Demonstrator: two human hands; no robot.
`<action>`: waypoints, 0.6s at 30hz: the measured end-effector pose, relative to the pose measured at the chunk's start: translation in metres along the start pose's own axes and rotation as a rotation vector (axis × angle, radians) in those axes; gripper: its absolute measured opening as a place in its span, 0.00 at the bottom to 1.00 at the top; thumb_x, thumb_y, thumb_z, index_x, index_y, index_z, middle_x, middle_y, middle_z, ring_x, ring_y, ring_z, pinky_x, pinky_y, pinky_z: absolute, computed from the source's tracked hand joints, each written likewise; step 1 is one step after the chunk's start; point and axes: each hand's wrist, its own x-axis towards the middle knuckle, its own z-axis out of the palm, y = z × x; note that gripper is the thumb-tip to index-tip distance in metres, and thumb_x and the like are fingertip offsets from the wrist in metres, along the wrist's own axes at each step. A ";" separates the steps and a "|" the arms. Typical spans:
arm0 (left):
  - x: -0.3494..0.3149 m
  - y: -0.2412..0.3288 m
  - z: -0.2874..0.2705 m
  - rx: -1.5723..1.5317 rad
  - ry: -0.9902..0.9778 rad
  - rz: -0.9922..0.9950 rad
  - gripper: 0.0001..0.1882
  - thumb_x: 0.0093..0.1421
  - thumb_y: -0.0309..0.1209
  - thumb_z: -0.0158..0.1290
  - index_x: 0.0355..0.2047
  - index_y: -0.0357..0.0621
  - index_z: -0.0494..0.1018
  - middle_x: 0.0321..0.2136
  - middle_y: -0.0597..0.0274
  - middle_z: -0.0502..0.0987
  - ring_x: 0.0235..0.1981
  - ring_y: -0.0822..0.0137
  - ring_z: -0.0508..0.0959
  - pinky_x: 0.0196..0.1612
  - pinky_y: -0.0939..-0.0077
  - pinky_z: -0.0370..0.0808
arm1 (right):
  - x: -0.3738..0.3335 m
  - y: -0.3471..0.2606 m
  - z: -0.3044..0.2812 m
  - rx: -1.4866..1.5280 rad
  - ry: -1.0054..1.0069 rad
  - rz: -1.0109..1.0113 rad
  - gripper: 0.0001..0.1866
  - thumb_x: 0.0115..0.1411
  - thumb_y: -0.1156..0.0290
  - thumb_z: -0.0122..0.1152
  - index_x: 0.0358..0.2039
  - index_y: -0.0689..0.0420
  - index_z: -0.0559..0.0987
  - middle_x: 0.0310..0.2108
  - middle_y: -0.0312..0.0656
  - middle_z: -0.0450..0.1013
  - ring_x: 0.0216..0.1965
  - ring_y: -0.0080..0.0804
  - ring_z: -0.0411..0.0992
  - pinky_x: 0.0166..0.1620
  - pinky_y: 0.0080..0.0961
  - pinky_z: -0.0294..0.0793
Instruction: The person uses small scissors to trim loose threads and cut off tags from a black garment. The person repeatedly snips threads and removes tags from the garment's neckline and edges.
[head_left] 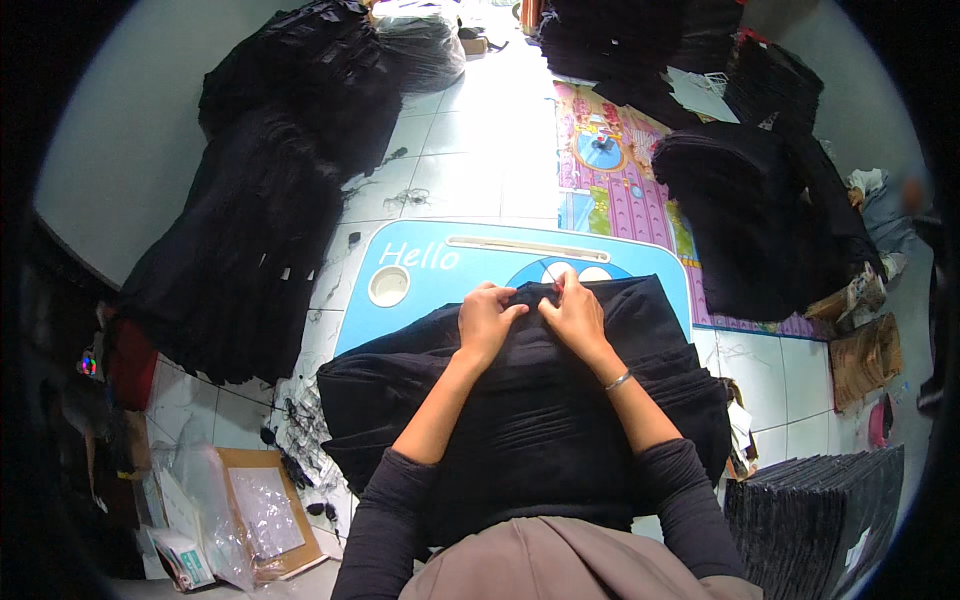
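Observation:
A large piece of black fabric (520, 400) drapes over a light blue lap table (400, 318) and down toward me. Near its far edge, my left hand (487, 322) pinches the cloth between thumb and fingers. Close beside it, my right hand (574, 315) grips the same edge, thumb and fingers pressed together. Whether a small tool sits in the right fingers is too small to tell. The table has a round cup recess (389, 286) at its left and a long slot (528, 248) along the far side, both uncovered.
Tall heaps of black cloth (240, 200) lie at left, with more black cloth (740, 220) at right on a colourful play mat (625, 170). A stack of black packs (815, 520) stands lower right. Cardboard and plastic (262, 505) lie lower left. Dark thread scraps (300, 430) litter the tiles.

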 end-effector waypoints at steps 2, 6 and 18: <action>-0.001 0.007 0.011 0.075 0.010 -0.005 0.12 0.49 0.34 0.65 0.33 0.43 0.82 0.30 0.58 0.78 0.32 0.57 0.80 0.36 0.65 0.76 | 0.000 0.003 -0.002 0.083 0.036 0.005 0.20 0.60 0.55 0.59 0.38 0.61 0.71 0.29 0.51 0.78 0.33 0.54 0.77 0.36 0.46 0.74; 0.000 0.019 0.022 0.203 0.094 0.218 0.05 0.54 0.31 0.60 0.27 0.44 0.81 0.29 0.60 0.77 0.34 0.57 0.79 0.36 0.63 0.76 | -0.004 -0.004 -0.005 0.038 0.090 0.005 0.25 0.67 0.47 0.49 0.32 0.61 0.74 0.24 0.54 0.76 0.30 0.58 0.76 0.33 0.48 0.72; 0.010 -0.013 0.013 -0.389 -0.014 -0.229 0.10 0.57 0.31 0.63 0.35 0.36 0.82 0.23 0.65 0.81 0.23 0.79 0.76 0.29 0.83 0.73 | -0.016 -0.006 -0.014 -0.330 0.173 -0.315 0.23 0.55 0.46 0.63 0.19 0.55 0.76 0.16 0.44 0.75 0.20 0.40 0.77 0.24 0.34 0.73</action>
